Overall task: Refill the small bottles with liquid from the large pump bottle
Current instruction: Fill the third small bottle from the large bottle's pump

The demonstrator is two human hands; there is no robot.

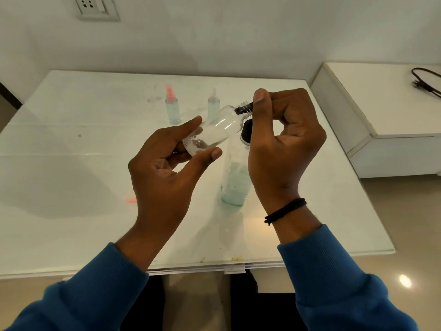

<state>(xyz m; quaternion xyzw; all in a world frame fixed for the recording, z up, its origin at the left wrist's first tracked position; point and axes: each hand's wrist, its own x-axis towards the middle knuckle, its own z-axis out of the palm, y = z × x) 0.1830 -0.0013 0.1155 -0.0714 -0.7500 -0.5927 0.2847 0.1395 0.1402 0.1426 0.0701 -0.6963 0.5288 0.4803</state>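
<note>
Above a white glossy table (pixel 71 163), the left hand (pixel 164 173) grips a small clear plastic bottle (pixel 214 130) tilted by its base, while the right hand (pixel 284 144) pinches its threaded neck beside a large pump bottle (pixel 235 182).

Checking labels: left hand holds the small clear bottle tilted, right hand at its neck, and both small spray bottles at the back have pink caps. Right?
Not quite. In the head view only one small spray bottle at the back has a pink cap; the other has a clear whitish one. The rest holds: the left hand holds the small clear plastic bottle tilted, the right hand at its neck.
</note>
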